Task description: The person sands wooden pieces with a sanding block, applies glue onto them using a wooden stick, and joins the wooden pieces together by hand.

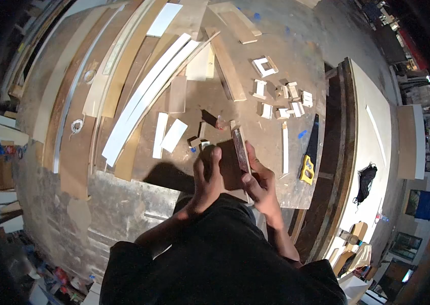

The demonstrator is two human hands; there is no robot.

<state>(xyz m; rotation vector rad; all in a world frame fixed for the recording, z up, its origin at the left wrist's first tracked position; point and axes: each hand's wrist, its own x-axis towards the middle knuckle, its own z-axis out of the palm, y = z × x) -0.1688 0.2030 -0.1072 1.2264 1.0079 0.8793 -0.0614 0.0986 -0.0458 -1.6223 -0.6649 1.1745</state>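
A narrow wooden piece with a dark reddish-brown face [240,150] stands nearly upright near the bench's front edge. My right hand [260,184] grips it from the right, thumb on its near face and fingers round its edge. Beside its lower left, my left hand [208,175] has thumb and fingers around a brown board [229,163] that adjoins the dark-faced piece. The fingertips of the left hand are partly hidden. Small wood blocks [195,143] lie just beyond the left hand.
Long white strips [151,99] and brown boards [178,94] lie to the left on the workbench [265,178]. Several small wooden assemblies [259,89] are at the back right. A yellow-handled saw [307,169] rests by the right edge, near a white strip [285,148].
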